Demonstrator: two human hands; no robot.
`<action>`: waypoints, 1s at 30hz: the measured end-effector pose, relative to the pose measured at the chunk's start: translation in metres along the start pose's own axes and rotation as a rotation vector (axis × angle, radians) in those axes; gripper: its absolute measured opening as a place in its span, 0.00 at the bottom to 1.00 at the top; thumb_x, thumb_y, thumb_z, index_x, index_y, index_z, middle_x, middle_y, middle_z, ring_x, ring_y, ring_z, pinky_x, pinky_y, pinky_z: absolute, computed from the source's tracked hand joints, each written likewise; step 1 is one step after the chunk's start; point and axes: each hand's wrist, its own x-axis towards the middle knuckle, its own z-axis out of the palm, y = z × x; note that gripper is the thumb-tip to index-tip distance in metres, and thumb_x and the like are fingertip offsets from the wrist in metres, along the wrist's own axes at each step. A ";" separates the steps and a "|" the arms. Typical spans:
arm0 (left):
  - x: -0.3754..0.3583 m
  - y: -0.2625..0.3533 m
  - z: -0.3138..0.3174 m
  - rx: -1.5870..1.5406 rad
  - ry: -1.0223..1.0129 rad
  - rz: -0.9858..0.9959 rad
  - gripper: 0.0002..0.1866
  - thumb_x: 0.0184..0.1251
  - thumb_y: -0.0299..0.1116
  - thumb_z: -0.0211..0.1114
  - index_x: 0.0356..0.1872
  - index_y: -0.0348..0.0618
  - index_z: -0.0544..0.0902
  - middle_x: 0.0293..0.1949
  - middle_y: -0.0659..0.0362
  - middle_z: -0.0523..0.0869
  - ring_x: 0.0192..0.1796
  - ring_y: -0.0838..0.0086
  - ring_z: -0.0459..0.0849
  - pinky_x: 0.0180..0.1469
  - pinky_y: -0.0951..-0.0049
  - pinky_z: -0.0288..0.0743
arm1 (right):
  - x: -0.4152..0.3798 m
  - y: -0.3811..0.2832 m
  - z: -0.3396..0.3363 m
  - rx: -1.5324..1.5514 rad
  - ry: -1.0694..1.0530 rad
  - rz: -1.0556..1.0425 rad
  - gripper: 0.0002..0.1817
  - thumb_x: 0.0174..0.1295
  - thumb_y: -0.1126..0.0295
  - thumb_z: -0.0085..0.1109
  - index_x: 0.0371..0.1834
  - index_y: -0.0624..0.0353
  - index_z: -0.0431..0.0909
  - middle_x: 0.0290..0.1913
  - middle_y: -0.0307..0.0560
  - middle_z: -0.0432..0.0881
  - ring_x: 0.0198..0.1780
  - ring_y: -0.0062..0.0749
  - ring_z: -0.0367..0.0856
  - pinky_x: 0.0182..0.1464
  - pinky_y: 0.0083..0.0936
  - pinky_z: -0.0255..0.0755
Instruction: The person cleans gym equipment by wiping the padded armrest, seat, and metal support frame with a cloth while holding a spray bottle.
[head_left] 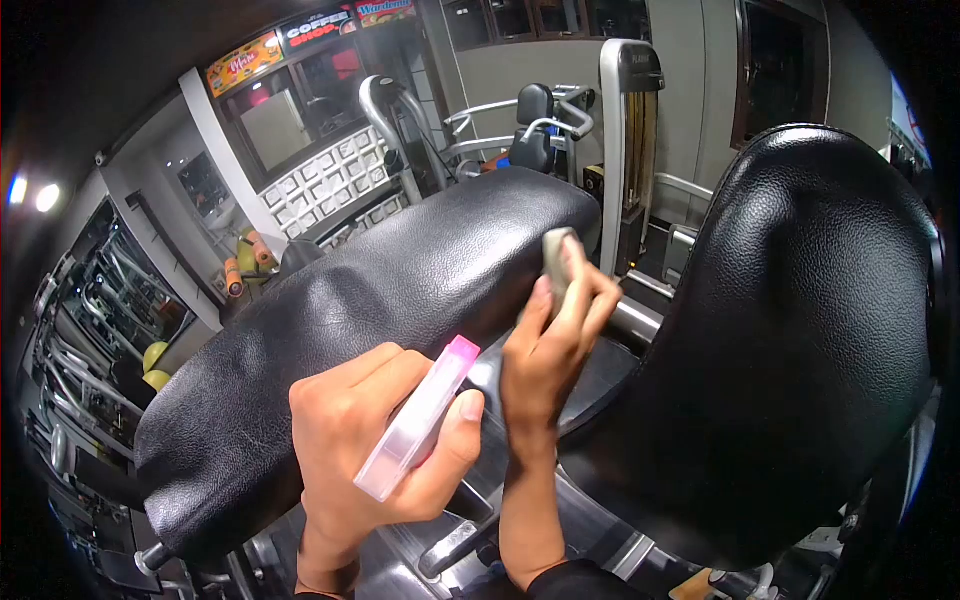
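Note:
My left hand [365, 435] is wrapped round a slim, clear plastic bottle [412, 435] with a bright pink top, its thumb along the side. To the right and a little farther off, my right hand [555, 350] pinches a small greyish sponge-like pad [557, 262] between thumb and fingers. The pad overlaps the edge of a long black padded cushion [400, 265] in this view. This cushion has a grained, shiny surface with dents, and my left hand hovers in front of its near side.
A black padded backrest [820, 330] rises close on the right. Behind the cushion stand a grey weight-stack column [622, 150] and another exercise machine with a black seat [535, 125]. Metal frame bars [455, 550] run below my hands. Yellow balls [155, 365] lie at the left.

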 end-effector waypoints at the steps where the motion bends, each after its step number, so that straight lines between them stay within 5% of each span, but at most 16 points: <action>1: -0.002 0.000 -0.001 -0.033 0.006 -0.014 0.10 0.51 0.32 0.71 0.20 0.39 0.80 0.16 0.56 0.74 0.17 0.63 0.73 0.21 0.67 0.65 | -0.016 -0.003 -0.002 0.003 -0.021 -0.016 0.23 0.69 0.78 0.56 0.67 0.65 0.72 0.56 0.58 0.70 0.61 0.54 0.73 0.64 0.44 0.67; 7: -0.016 0.004 -0.013 -0.140 0.001 -0.050 0.08 0.50 0.32 0.69 0.22 0.37 0.82 0.17 0.55 0.76 0.17 0.63 0.74 0.22 0.68 0.66 | -0.041 0.026 0.011 0.093 0.082 -0.125 0.23 0.69 0.81 0.53 0.67 0.65 0.73 0.58 0.62 0.71 0.61 0.53 0.74 0.64 0.44 0.69; 9: -0.023 0.004 -0.022 -0.146 -0.001 -0.076 0.09 0.50 0.33 0.68 0.22 0.37 0.82 0.17 0.54 0.76 0.17 0.63 0.75 0.22 0.68 0.66 | -0.016 0.025 0.011 0.066 0.115 0.043 0.21 0.70 0.80 0.52 0.67 0.67 0.73 0.58 0.60 0.74 0.61 0.52 0.76 0.64 0.43 0.70; 13: -0.035 0.013 -0.036 -0.063 0.186 -0.266 0.22 0.53 0.50 0.63 0.21 0.37 0.84 0.18 0.54 0.79 0.19 0.64 0.77 0.25 0.67 0.66 | -0.018 0.011 0.008 0.130 0.115 0.131 0.19 0.73 0.77 0.51 0.65 0.68 0.75 0.57 0.59 0.76 0.58 0.48 0.78 0.62 0.37 0.72; 20: -0.044 0.003 -0.068 0.064 0.148 -0.156 0.29 0.62 0.55 0.54 0.18 0.36 0.83 0.18 0.56 0.81 0.20 0.67 0.76 0.26 0.69 0.65 | -0.073 0.005 -0.011 0.325 -0.131 -0.113 0.21 0.63 0.81 0.61 0.61 0.63 0.80 0.58 0.56 0.74 0.61 0.48 0.74 0.65 0.40 0.68; 25: -0.056 0.000 -0.067 0.142 0.316 -0.174 0.32 0.66 0.56 0.49 0.15 0.36 0.77 0.16 0.52 0.78 0.18 0.69 0.73 0.24 0.71 0.61 | -0.012 0.015 -0.002 0.214 0.055 0.015 0.17 0.64 0.82 0.59 0.57 0.65 0.82 0.55 0.55 0.78 0.58 0.47 0.80 0.62 0.38 0.73; 30: -0.058 -0.012 -0.092 0.083 0.065 -0.111 0.31 0.67 0.55 0.47 0.15 0.38 0.78 0.16 0.54 0.79 0.18 0.70 0.72 0.25 0.71 0.61 | -0.042 -0.012 -0.012 0.355 -0.121 -0.173 0.22 0.55 0.85 0.63 0.54 0.59 0.86 0.54 0.51 0.79 0.56 0.47 0.80 0.60 0.38 0.74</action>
